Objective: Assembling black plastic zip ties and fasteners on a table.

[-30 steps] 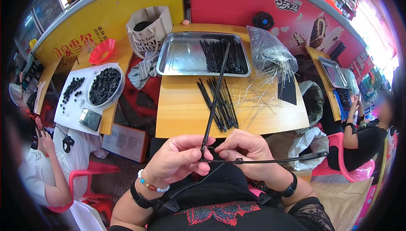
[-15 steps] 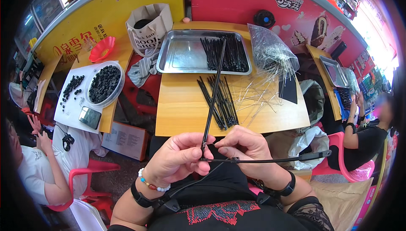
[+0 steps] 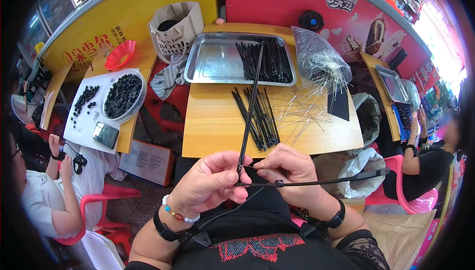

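Two slim black rods meet end to end at my left hand, whose thumb and fingers pinch the joint. One rod points away over the table; the other rod reaches to the right and ends in a flat, wider tip. Close to the joint, my right hand has thumb and forefinger pressed together on a thin metal wire. The right-hand rod passes across the front of my right hand. How the wire sits at the joint is too small to tell.
A pile of black rods lies on the wooden table, in front of a metal tray with more rods. Loose wires spill from a clear bag. On the left stands a tub of black pieces. People sit on both sides.
My right hand has shifted slightly upward, and the far tip of the right-hand rod has swung up a little. At left, the seated person's hands have moved.
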### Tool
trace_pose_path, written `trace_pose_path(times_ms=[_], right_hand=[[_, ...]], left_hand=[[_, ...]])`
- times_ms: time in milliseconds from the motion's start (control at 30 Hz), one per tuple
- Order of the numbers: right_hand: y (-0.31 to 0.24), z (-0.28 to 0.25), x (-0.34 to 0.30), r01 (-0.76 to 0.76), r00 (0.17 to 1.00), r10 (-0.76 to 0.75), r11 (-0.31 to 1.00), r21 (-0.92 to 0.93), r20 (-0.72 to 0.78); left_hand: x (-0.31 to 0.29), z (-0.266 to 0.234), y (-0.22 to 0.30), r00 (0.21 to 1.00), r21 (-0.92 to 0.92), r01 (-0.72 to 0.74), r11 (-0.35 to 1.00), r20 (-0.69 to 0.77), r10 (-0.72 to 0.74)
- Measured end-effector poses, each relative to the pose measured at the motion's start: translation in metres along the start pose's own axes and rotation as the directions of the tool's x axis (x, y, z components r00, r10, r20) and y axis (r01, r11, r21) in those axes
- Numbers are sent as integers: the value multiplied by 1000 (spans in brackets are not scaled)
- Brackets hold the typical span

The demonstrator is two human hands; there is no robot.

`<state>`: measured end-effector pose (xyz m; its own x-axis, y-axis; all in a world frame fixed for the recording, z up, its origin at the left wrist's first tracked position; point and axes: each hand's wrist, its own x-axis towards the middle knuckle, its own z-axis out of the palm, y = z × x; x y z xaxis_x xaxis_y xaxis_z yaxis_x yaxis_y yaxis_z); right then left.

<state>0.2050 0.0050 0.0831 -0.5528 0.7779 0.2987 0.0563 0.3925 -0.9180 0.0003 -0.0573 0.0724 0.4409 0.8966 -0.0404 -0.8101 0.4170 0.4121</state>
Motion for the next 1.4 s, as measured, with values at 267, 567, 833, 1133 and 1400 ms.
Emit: trace_pose_path(times_ms=[267,567,833,1133,1400], right_hand=[[14,3,0,-52,995,32,978,203,99],[8,-4,8,110,993,-103,988,-108,61],[17,-3,2,-141,960,47,933,330,278],[23,11,-5,-200,974,88,761,617,208],[16,0,-2,-68,996,33,872,485,81]], left_hand=[[2,-1,-4,1000,21,-17,1000,10,17],[4,-5,-1,999,-6,-26,1000,-19,26],[11,-5,-8,998,-65,2,998,67,2],[13,5,-8,999,-43,-53,998,12,53],[10,15,-1,991,46,-40,998,-125,46]])
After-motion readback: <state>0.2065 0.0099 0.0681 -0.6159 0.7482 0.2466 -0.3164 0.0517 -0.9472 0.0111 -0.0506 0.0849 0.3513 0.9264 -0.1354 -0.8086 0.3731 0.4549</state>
